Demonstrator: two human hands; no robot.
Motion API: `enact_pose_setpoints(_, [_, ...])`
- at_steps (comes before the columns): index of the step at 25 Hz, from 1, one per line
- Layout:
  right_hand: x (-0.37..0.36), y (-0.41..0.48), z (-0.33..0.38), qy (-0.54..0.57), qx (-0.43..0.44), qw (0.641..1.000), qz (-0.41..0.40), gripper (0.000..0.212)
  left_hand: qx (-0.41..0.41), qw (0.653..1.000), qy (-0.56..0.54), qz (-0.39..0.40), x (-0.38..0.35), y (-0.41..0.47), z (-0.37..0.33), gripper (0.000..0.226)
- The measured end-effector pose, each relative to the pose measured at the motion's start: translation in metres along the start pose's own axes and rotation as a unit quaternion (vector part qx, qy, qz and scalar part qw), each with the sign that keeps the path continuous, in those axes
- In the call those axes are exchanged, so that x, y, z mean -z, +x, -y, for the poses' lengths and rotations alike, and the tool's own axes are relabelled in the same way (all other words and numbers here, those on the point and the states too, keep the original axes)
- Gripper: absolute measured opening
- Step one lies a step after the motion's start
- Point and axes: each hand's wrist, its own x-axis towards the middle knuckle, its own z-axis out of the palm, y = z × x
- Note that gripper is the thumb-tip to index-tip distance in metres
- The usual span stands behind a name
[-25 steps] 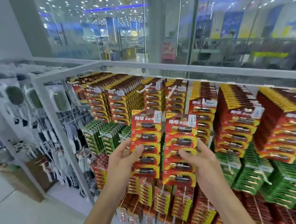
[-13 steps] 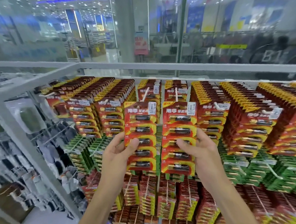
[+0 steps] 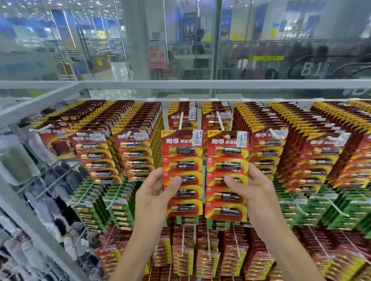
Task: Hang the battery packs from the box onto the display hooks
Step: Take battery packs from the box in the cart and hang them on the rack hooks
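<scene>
Two bare hands are held up in front of a shop rack full of batteries. The left hand (image 3: 156,192) grips a red battery pack (image 3: 183,175) by its left edge, with the thumb pressed on the front and the fingers behind. The right hand (image 3: 251,187) grips a second red pack (image 3: 227,177) by its right edge, thumb on the front too. The two packs stand upright, side by side, almost touching. Each one shows five dark batteries in a row going down and a white price sticker at the top right corner.

Just behind the tops of the packs, two white hooks poke out toward the camera. The left hook (image 3: 180,121) is above the left pack, and the right hook (image 3: 220,121) is above the right pack. A few red packs already hang far back on both hooks. I cannot tell if the held packs are on the hooks yet.

Full rows of the same red packs (image 3: 136,126) hang to the left and right. Green packs (image 3: 97,206) hang lower down on both sides, and more red packs hang below those. A grey metal frame (image 3: 133,89) runs over the top of the rack. Far behind it are glass walls (image 3: 87,37) and a bright shop floor.
</scene>
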Motion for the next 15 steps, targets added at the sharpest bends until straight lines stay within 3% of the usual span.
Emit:
enact_pose_setpoints(5, [0.0028,-0.0002,-0.0009,-0.001,0.004,1.000,0.022,0.032,-0.015,1.000,-0.010,-0.020,-0.0036,0.0042,-0.0034,0.032])
enact_pose_setpoints(11, [-0.0014,-0.0011,0.0028,-0.020,0.003,0.999,0.027,0.027,-0.023,0.999,0.008,-0.030,-0.0058,0.0085,-0.0028,0.023])
enact_pose_setpoints(15, [0.0012,0.0057,-0.0027,-0.010,-0.011,1.000,0.017,0.035,-0.031,0.999,0.005,-0.037,-0.0067,0.0099,-0.0017,0.025])
